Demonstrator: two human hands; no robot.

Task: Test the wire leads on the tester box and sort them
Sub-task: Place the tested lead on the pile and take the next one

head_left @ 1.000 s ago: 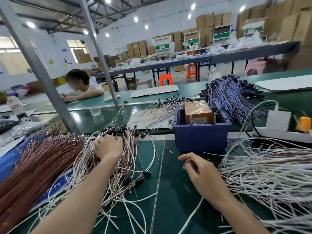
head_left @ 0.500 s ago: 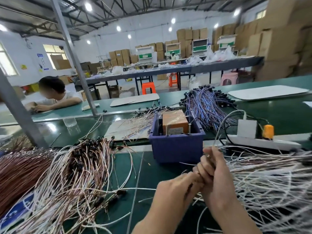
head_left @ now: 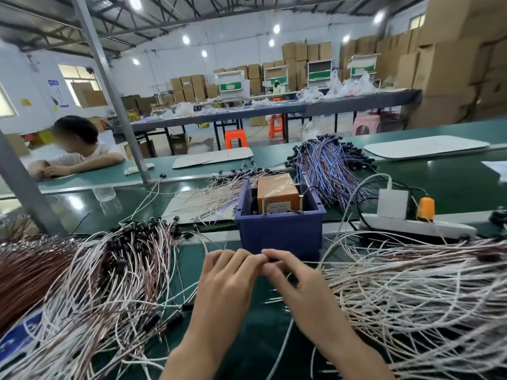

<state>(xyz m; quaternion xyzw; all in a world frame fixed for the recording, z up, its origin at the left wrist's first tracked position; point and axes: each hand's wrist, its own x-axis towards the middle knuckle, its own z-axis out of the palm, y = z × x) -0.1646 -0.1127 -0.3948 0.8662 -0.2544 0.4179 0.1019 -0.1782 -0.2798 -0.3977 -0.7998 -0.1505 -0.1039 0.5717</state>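
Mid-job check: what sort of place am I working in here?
Most likely a factory workshop for assembling and testing wire harnesses: long green benches heaped with wire leads, a tester box in a blue bin, and cardboard cartons stacked along the back.

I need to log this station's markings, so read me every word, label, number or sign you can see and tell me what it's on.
No text here can be quoted; each one is unreadable.
White label on the orange tester box: print too small to read.
Blue wall sign, far left: blurred.
Yellow wall sign, far left: blurred.
Blue printed sheet, lower left: white marks, mostly covered, unreadable.
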